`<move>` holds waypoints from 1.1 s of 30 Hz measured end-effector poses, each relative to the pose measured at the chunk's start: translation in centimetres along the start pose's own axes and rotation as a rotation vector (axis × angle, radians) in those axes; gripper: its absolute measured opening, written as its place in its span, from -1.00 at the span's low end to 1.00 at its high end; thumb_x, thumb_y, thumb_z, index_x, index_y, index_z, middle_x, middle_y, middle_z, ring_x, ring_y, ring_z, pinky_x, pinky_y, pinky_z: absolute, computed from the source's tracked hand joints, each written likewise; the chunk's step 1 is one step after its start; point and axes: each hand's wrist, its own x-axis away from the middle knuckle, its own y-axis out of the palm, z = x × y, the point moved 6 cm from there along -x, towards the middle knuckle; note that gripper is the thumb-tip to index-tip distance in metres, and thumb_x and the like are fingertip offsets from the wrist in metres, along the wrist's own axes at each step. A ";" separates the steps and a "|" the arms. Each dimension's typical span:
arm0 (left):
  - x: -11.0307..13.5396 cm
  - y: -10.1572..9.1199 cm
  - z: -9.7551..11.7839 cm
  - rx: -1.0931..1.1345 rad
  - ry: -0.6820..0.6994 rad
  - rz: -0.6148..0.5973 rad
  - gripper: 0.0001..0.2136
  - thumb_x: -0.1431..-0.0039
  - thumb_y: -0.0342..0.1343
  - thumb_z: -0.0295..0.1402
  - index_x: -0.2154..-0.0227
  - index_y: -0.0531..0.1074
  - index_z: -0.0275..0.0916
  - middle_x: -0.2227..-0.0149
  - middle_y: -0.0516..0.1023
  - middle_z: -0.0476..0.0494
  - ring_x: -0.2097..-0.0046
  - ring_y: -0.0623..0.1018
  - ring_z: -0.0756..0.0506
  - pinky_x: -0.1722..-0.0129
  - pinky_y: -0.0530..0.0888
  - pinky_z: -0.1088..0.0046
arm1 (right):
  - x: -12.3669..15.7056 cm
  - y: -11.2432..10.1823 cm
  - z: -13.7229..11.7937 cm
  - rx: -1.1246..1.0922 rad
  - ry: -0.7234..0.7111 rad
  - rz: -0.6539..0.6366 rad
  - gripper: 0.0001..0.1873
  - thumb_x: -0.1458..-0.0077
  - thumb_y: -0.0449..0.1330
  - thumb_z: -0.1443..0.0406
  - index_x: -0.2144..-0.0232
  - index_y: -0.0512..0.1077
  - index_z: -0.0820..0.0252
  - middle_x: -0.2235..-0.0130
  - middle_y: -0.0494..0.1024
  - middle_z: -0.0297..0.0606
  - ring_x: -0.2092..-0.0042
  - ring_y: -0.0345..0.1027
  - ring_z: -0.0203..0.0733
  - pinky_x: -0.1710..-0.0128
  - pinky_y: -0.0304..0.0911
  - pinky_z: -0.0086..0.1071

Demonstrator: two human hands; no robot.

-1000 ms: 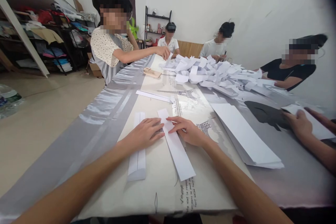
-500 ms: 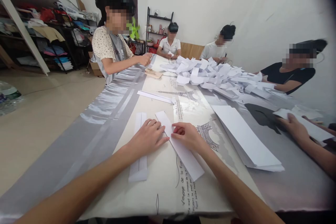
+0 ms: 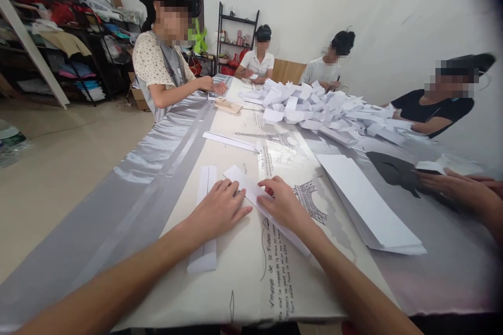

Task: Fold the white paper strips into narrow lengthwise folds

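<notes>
A white paper strip (image 3: 239,178) lies slantwise on the printed tablecloth between my two hands. My left hand (image 3: 223,204) rests palm down, its thumb apart from the fingers and its fingertips on the strip's left edge. From the other side, the bent fingers and thumb of my right hand (image 3: 281,201) grip the strip's right edge; the lower part runs under my right wrist. Partly beneath my left hand is another white strip with a dark line (image 3: 204,251). One more lined strip (image 3: 230,141) lies farther up the cloth.
A stack of long white sheets (image 3: 365,204) lies to the right. Beyond it is a large heap of folded papers (image 3: 310,107). A wooden block (image 3: 228,107) sits near the far left edge. Several people are around the table; a co-worker's hands (image 3: 456,183) hold something at right.
The slanted strip has shifted slightly up and left, with my right hand now farther over it. The co-worker's hands at right have moved, and the left co-worker's hands have come apart.
</notes>
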 end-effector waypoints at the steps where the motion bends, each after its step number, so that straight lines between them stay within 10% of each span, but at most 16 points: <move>1: 0.0 -0.1 -0.1 0.013 0.001 -0.005 -0.56 -0.47 -0.20 -0.11 0.00 0.45 -0.31 0.13 0.47 -0.28 0.06 0.43 -0.25 0.02 0.37 0.13 | 0.0 -0.1 -0.3 0.022 -0.041 -0.003 -0.71 -0.15 0.13 0.43 0.08 0.48 0.17 0.16 0.42 -0.17 0.27 0.41 -0.15 0.33 0.35 -0.28; 6: -0.2 -0.6 -0.5 0.069 0.013 -0.016 -0.60 -0.48 -0.20 -0.15 0.06 0.48 -0.27 0.19 0.45 -0.22 0.12 0.43 -0.21 0.04 0.38 0.16 | 0.9 -0.2 -2.4 0.212 -0.316 -0.018 -0.61 -0.19 0.02 0.53 0.11 0.51 0.09 0.07 0.45 -0.14 0.38 0.41 -0.19 0.48 0.32 -0.28; 15: -0.1 -1.0 -1.1 0.160 0.050 -0.027 -0.67 -0.47 -0.12 -0.19 0.16 0.51 -0.25 0.12 0.46 -0.21 0.07 0.44 -0.20 0.06 0.42 0.22 | 2.7 -1.1 -2.7 0.068 -0.395 -0.371 -0.43 -0.35 0.11 0.11 -0.34 0.22 -0.01 -0.35 0.29 -0.14 -0.34 0.20 0.13 -0.20 0.31 0.06; 20: -0.3 -0.9 -2.3 0.249 0.052 -0.012 -0.65 -0.47 -0.12 -0.18 0.03 0.54 -0.17 0.03 0.46 -0.20 -0.01 0.47 -0.19 -0.05 0.40 0.21 | 2.3 -2.9 -0.9 -0.059 -0.360 -0.460 -0.46 -0.31 0.19 0.08 -0.30 0.32 -0.10 -0.27 0.42 -0.22 -0.23 0.37 0.12 -0.09 0.41 -0.03; 24: -0.2 -0.4 -3.0 0.269 0.056 -0.027 -0.62 -0.48 -0.16 -0.16 -0.04 0.53 -0.16 -0.09 0.43 -0.22 -0.05 0.49 -0.18 -0.07 0.39 0.26 | 1.5 -2.8 1.5 -0.212 -0.213 -0.287 -0.65 -0.32 0.14 0.18 -0.11 0.50 -0.06 0.00 0.63 -0.22 0.10 0.54 -0.07 0.14 0.48 -0.14; 28: 0.0 -0.4 -1.7 0.164 0.134 -0.044 -0.61 -0.46 -0.13 -0.09 -0.17 0.43 -0.06 0.00 0.46 -0.22 -0.01 0.47 -0.21 -0.09 0.35 0.19 | 1.3 -1.6 3.3 -0.218 -0.055 -0.154 -0.74 -0.18 0.23 0.25 0.09 0.59 0.08 0.37 0.57 -0.28 0.40 0.40 -0.18 0.41 0.39 -0.26; 33: 0.1 -0.5 -0.4 0.018 0.137 -0.071 -0.53 -0.42 -0.13 0.01 -0.26 0.33 -0.03 0.00 0.44 -0.30 -0.01 0.44 -0.28 -0.07 0.33 0.10 | 1.6 -1.5 2.6 -0.163 -0.121 -0.119 -0.67 -0.18 0.18 0.32 0.04 0.59 -0.01 0.29 0.53 -0.29 0.39 0.36 -0.21 0.34 0.40 -0.23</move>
